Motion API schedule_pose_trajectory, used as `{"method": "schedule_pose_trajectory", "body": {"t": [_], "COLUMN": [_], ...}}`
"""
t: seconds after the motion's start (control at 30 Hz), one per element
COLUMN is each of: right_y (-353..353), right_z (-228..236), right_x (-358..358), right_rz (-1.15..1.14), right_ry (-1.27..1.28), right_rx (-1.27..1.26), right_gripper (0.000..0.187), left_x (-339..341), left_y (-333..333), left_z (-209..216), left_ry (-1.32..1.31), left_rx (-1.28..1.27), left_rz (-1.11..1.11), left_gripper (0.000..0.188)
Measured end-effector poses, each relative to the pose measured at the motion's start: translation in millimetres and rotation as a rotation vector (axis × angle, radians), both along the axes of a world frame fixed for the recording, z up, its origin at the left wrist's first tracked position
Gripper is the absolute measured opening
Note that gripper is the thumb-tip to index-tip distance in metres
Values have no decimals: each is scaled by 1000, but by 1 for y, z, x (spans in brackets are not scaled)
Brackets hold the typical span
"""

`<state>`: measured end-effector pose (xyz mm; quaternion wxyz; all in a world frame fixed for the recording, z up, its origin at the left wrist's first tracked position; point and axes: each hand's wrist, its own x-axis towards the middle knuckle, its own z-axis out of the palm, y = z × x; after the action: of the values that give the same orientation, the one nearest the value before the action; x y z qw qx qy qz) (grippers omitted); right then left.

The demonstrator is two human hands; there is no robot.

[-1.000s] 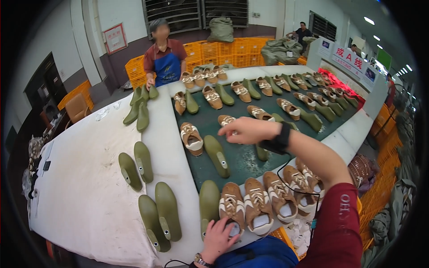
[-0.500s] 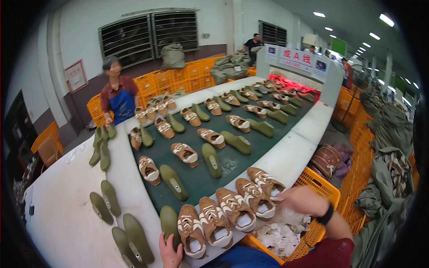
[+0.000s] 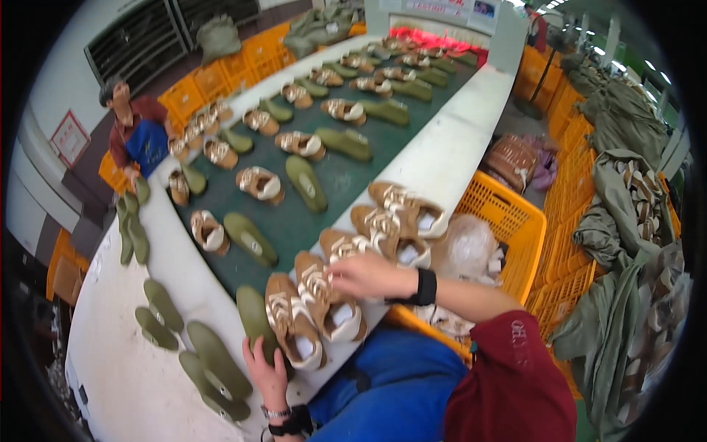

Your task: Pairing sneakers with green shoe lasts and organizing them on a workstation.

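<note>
My left hand (image 3: 266, 374) has its fingers around the heel end of an olive-green shoe last (image 3: 252, 308) on the white ledge. Right beside this last stands a tan sneaker (image 3: 293, 324) with white laces and paper inside. My right hand (image 3: 372, 275) hovers over the same row, fingers bent together at the collar of the second tan sneaker (image 3: 324, 296); whatever is between the fingertips is hidden. Farther along the ledge, more tan sneakers (image 3: 407, 208) lie side by side, one of them partly covered by my right hand.
Pairs of green lasts (image 3: 216, 361) lie on the white table (image 3: 140, 376) to the left. A dark green belt (image 3: 221, 254) carries several sneakers and lasts. An orange crate (image 3: 508, 210) with plastic bags and paper stands to the right. Across the belt, a person in a blue apron (image 3: 147, 144) touches other lasts.
My right hand has moved left, from the far end of the sneaker row to the second sneaker. My left hand stays at the green last. The view has tilted and shifted.
</note>
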<state>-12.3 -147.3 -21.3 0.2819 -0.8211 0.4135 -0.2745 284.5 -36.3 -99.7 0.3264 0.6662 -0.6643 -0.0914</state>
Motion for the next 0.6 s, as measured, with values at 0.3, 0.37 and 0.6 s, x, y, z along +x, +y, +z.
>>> {"method": "schedule_pose_trajectory", "body": {"t": [0.3, 0.37, 0.6], "right_y": [4, 3, -14], "right_z": [-49, -56, -51], "right_x": [-2, -2, -7], "right_rz": [14, 41, 20], "right_ry": [444, 476, 382], "right_rx": [-39, 41, 115], "right_gripper": [41, 41, 40], "left_x": [-2, 1, -2], "left_y": [4, 7, 5], "left_z": [1, -1, 1], "left_ry": [-1, -18, -37], "left_rx": [60, 62, 70], "left_rz": [38, 43, 55], "left_gripper": [39, 38, 38]}}
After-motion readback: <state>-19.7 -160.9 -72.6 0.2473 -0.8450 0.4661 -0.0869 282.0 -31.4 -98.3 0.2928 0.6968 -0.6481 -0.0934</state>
